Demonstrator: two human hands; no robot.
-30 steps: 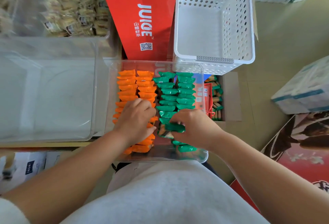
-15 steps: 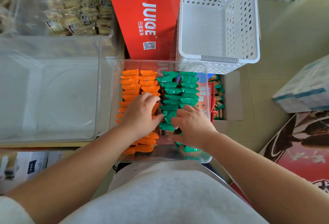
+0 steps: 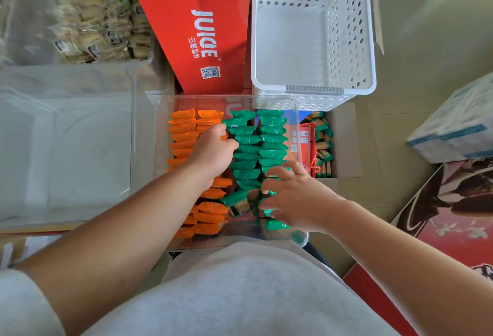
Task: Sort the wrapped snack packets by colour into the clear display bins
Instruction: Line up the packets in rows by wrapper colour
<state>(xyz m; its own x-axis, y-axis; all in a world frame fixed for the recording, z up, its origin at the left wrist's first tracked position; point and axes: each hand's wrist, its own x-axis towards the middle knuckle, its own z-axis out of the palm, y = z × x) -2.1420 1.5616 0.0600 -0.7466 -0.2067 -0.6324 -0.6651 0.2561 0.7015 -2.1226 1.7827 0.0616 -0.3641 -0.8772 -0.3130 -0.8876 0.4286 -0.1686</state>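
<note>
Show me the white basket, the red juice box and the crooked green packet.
white basket (image 3: 314, 89), head view, on its near rim.
red juice box (image 3: 205, 34), head view, on the printed front face.
crooked green packet (image 3: 234, 199), head view, on the middle of its wrapper.

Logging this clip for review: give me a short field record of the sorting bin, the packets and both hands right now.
bin: clear, directly before the person
orange packets: two columns, left half
green packets: two columns, right half
stray packet: green, askew at the near end between colours
left hand: on the orange-green border, fingers curled, grip unclear
right hand: fingers spread over near green packets
basket: white, beyond bin, nothing seen inside
</note>
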